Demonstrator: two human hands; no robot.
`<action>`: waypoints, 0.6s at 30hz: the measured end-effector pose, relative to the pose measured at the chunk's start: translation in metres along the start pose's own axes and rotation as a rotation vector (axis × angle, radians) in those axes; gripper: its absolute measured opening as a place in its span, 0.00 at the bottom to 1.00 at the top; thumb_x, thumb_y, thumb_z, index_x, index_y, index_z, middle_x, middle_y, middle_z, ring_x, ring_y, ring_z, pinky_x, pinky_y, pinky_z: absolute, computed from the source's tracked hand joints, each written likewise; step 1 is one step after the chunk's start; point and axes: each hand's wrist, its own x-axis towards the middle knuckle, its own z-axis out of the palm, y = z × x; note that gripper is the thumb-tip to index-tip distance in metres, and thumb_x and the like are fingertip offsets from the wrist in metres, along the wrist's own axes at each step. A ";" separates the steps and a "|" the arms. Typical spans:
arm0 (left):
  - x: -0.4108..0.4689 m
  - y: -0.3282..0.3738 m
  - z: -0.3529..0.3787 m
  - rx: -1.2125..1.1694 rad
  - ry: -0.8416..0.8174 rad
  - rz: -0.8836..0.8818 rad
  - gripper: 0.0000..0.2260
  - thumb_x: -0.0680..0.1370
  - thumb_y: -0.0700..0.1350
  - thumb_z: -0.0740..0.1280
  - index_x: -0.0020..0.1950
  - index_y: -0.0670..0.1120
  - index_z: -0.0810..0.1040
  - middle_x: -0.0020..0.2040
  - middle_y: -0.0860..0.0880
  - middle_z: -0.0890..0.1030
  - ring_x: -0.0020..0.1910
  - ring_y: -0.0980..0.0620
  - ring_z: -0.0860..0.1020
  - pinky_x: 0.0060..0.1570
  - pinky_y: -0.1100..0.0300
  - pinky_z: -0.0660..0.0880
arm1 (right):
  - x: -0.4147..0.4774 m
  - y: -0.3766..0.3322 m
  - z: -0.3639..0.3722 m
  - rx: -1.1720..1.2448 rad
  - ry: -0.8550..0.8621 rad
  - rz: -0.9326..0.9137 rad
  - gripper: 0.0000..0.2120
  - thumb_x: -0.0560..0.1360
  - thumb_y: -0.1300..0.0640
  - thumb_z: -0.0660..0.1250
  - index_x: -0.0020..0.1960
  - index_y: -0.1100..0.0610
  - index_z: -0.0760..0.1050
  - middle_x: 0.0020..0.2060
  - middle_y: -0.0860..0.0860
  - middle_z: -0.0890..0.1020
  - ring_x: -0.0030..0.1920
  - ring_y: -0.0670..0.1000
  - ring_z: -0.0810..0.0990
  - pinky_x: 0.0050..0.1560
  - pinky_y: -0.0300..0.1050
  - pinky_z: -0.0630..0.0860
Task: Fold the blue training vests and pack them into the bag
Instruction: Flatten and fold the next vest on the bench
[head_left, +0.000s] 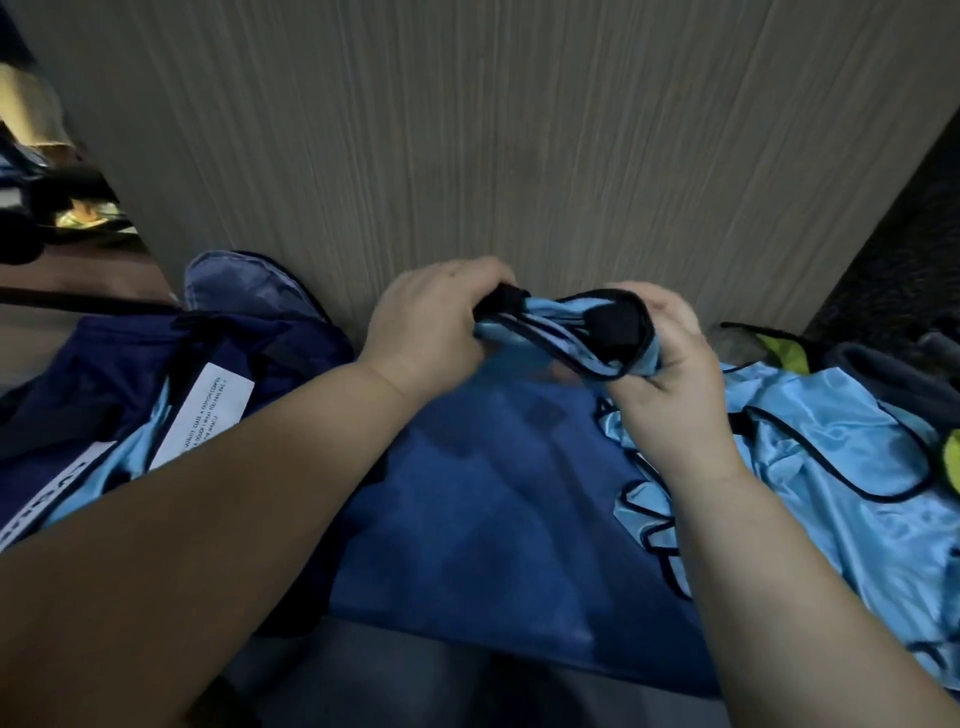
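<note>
Logging what I see: one folded blue vest (566, 332), black-trimmed, clasped at its left end by the left grip (431, 322) and at its right end by the right grip (670, 358), both curled round it, held above a dark blue cloth (467, 493). One navy bag (119, 364), left, white label (202, 415) showing, light-blue fabric (117, 465) inside. One heap of loose blue vests (831, 467), right.
</note>
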 end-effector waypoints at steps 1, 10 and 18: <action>-0.004 -0.003 0.002 0.081 0.016 0.070 0.17 0.66 0.37 0.73 0.53 0.49 0.78 0.44 0.51 0.80 0.44 0.46 0.78 0.40 0.58 0.68 | -0.001 0.006 -0.001 -0.031 -0.027 -0.022 0.16 0.69 0.69 0.72 0.54 0.56 0.82 0.54 0.40 0.76 0.57 0.36 0.75 0.59 0.32 0.70; -0.116 -0.018 0.049 0.019 -0.841 -0.039 0.25 0.74 0.46 0.66 0.71 0.57 0.68 0.65 0.56 0.74 0.64 0.54 0.71 0.62 0.57 0.67 | -0.051 0.063 -0.010 -0.334 -0.968 0.674 0.18 0.67 0.62 0.77 0.48 0.41 0.82 0.50 0.42 0.83 0.52 0.44 0.81 0.58 0.42 0.78; -0.121 -0.012 0.042 -0.113 -0.737 -0.090 0.27 0.72 0.73 0.51 0.39 0.53 0.77 0.39 0.56 0.75 0.40 0.57 0.74 0.42 0.63 0.71 | -0.035 0.042 -0.019 -0.498 -0.858 0.764 0.17 0.74 0.65 0.61 0.43 0.45 0.81 0.47 0.42 0.81 0.48 0.43 0.79 0.48 0.35 0.75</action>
